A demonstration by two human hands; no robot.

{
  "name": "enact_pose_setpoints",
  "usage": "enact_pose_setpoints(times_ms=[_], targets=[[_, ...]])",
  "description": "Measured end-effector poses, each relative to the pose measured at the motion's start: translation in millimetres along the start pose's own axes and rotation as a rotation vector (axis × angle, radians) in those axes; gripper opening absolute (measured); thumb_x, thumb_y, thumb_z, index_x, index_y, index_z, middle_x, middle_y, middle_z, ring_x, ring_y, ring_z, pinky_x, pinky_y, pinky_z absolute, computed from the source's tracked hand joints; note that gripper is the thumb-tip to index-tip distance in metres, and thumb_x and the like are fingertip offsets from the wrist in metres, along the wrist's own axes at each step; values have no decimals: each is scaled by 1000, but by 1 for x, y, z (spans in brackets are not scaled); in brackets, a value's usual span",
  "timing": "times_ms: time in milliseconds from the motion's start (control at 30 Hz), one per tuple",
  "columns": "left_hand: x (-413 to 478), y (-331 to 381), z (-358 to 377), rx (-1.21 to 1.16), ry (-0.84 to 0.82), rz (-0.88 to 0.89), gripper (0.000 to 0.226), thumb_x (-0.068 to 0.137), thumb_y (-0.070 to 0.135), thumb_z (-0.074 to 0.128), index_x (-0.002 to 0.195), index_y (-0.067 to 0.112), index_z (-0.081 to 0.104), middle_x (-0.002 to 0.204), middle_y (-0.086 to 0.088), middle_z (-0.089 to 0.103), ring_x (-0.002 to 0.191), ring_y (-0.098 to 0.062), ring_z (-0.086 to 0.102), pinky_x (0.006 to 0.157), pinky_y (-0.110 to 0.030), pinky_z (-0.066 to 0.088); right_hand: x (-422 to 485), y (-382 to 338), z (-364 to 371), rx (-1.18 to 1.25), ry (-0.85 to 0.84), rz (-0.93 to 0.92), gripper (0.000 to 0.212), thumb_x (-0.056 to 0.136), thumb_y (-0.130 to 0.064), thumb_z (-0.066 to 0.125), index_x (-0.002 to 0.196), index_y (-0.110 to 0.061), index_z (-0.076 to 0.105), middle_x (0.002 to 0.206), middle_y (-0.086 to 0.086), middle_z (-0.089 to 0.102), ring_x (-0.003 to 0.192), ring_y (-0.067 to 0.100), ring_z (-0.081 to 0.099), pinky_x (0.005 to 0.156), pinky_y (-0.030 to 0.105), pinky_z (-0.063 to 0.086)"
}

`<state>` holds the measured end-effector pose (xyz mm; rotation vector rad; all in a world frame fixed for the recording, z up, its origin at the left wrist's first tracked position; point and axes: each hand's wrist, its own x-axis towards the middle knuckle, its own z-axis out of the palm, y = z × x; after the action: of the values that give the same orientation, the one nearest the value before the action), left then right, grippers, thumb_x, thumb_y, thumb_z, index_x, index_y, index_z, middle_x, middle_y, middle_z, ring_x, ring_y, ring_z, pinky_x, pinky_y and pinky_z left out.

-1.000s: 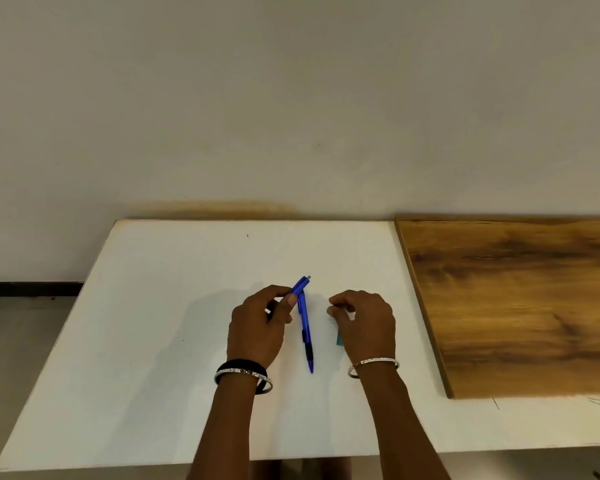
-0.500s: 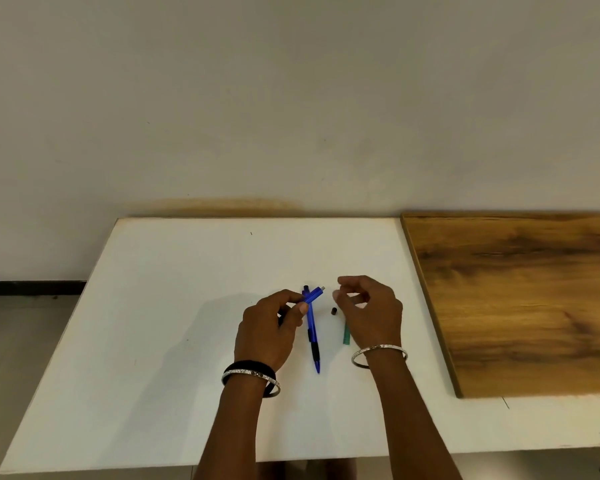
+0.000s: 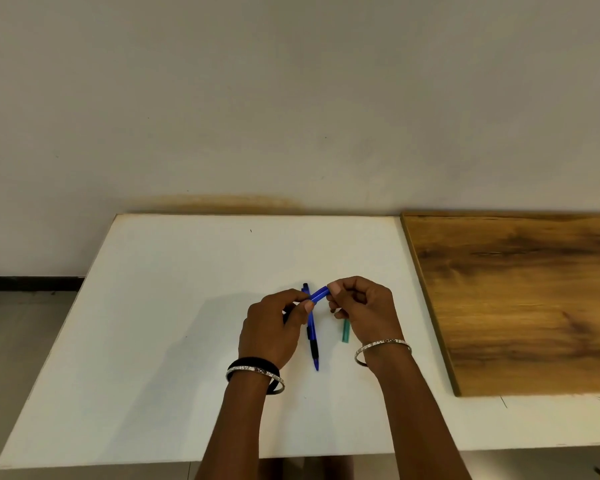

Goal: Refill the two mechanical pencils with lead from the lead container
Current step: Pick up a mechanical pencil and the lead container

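Observation:
My left hand (image 3: 274, 329) grips a blue mechanical pencil (image 3: 318, 294) held above the white table, its upper end pointing right. My right hand (image 3: 364, 308) pinches that upper end with fingertips. A second blue mechanical pencil (image 3: 312, 336) with a black grip lies flat on the table between my hands, tip towards me. A small green lead container (image 3: 345, 331) lies on the table, partly hidden under my right hand.
The white table (image 3: 153, 341) stands against a plain wall. A brown wooden board (image 3: 520, 299) covers the table's right side. Floor shows past the left edge. Both wrists wear bangles.
My right hand has moved left and up from the green container to the held pencil's end. The small black cap seen on the table earlier is now hidden.

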<state>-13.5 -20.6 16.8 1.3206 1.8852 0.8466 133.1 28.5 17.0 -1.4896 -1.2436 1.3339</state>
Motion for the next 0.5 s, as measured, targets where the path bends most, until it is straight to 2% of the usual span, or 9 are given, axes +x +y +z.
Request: enact_pose_setpoints(times_ms=[100, 167, 300, 333, 433, 500], targets=[[-1, 2, -2, -18, 0, -7, 25, 91, 40, 57, 106, 25, 70, 87, 2, 73, 76, -17, 67, 73, -34, 56, 2, 1, 0, -52, 69, -49, 9, 88, -18, 66, 82, -24, 68, 82, 1, 71, 77, 18, 67, 67, 26, 57], [-2, 1, -4, -14, 18, -23, 22, 91, 40, 57, 102, 27, 71, 80, 7, 72, 73, -15, 67, 69, -31, 55, 5, 2, -5, -54, 171, -69, 11, 89, -17, 64, 82, -25, 66, 84, -3, 70, 80, 16, 66, 71, 27, 55], [-1, 0, -7, -38, 73, -47, 16, 92, 36, 56, 95, 28, 70, 73, 9, 70, 69, -15, 67, 67, -31, 55, 8, 7, -13, -317, 318, -239, 3, 88, -16, 67, 88, -19, 67, 84, -8, 66, 77, 7, 60, 68, 4, 43], [-2, 1, -6, -47, 69, -48, 16, 92, 36, 56, 94, 27, 69, 72, 8, 69, 69, -15, 67, 68, -33, 56, 7, 8, -12, -385, 302, -260, 3, 88, -16, 67, 90, -18, 69, 85, -8, 67, 77, 6, 60, 70, 4, 42], [-2, 6, -3, -56, 49, -48, 17, 93, 35, 55, 96, 24, 68, 75, 6, 70, 72, -16, 67, 73, -37, 57, 7, 14, -7, -556, 222, -262, 8, 88, -16, 67, 94, -15, 72, 92, 0, 72, 87, 15, 62, 82, 20, 46], [-1, 7, -1, -62, 50, -58, 18, 94, 34, 53, 97, 23, 68, 79, 4, 71, 74, -18, 68, 75, -39, 57, 8, 17, -6, -651, 195, -247, 12, 88, -17, 66, 98, -15, 72, 96, 2, 73, 93, 18, 62, 85, 24, 47]])
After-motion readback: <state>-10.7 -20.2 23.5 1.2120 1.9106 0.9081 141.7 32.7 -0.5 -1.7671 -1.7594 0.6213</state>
